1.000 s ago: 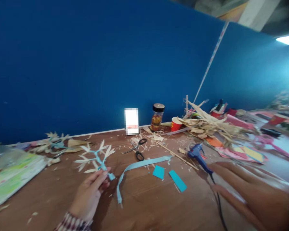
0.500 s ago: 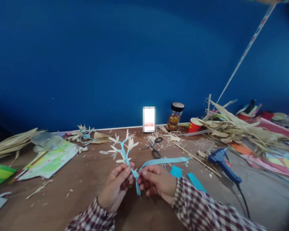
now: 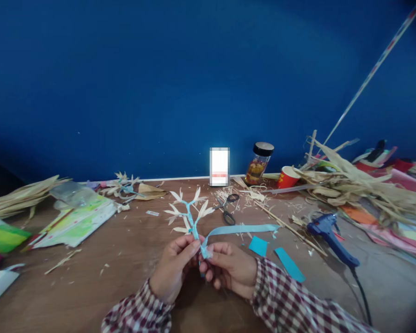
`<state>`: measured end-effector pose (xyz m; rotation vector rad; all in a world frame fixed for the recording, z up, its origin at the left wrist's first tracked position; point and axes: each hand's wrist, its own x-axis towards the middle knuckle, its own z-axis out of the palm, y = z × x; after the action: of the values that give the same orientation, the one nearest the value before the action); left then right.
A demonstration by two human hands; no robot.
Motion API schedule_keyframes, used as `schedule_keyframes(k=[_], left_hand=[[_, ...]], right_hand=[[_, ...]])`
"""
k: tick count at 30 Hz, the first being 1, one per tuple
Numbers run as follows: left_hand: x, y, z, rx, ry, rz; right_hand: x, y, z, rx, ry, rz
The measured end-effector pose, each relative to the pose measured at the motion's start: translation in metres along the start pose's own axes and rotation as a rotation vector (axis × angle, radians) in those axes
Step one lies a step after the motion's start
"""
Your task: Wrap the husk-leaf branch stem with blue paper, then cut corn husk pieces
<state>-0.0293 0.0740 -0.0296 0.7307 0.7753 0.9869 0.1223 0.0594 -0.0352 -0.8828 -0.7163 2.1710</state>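
Note:
Between my hands stands a husk flower branch (image 3: 189, 217), its forked stem wrapped in light blue and its tips carrying pale pointed petals. My left hand (image 3: 175, 263) pinches the stem between thumb and fingers. Close beside it, my right hand (image 3: 230, 268) is closed on the light blue ribbon (image 3: 242, 229) at the lower stem, thumb pressed against the wrap. From there the ribbon's loose end arcs up and runs right over the table. The lower end of the stem is mostly hidden by my fingers.
Black scissors (image 3: 229, 215) lie among pale scraps. A blue glue gun (image 3: 333, 238) and teal paper pieces (image 3: 289, 264) lie right. Behind are a lidded jar (image 3: 259, 164), a red paper cup (image 3: 287, 177) and dried husks (image 3: 353, 185). A painted sheet (image 3: 79, 226) lies left.
My right hand has brought the ribbon across the lower stem, and its fingers now press on the wrap there. The view has shifted slightly, and the branch stands more upright.

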Motion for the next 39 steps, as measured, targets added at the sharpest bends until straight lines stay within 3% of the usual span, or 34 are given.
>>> schedule_keyframes(k=[3, 6, 16, 21, 29, 39], left_hand=[[0.004, 0.001, -0.002, 0.003, 0.155, 0.026], [0.006, 0.002, -0.002, -0.001, 0.219, 0.027], [0.004, -0.003, -0.001, 0.007, 0.180, -0.079], [0.006, -0.004, -0.005, 0.130, 0.186, -0.126], [0.008, -0.002, -0.008, 0.241, 0.122, -0.183], [0.009, -0.005, -0.011, 0.298, 0.039, -0.168]], right_hand=[[-0.001, 0.002, 0.004, -0.038, 0.010, 0.012], [0.000, 0.006, 0.006, -0.098, 0.072, -0.059], [0.001, 0.000, 0.004, -0.216, 0.174, -0.106], [0.003, 0.006, 0.002, -0.462, 0.284, -0.180], [-0.002, 0.002, 0.001, -0.816, 0.312, -0.286], [-0.005, 0.001, 0.003, -1.044, 0.380, -0.303]])
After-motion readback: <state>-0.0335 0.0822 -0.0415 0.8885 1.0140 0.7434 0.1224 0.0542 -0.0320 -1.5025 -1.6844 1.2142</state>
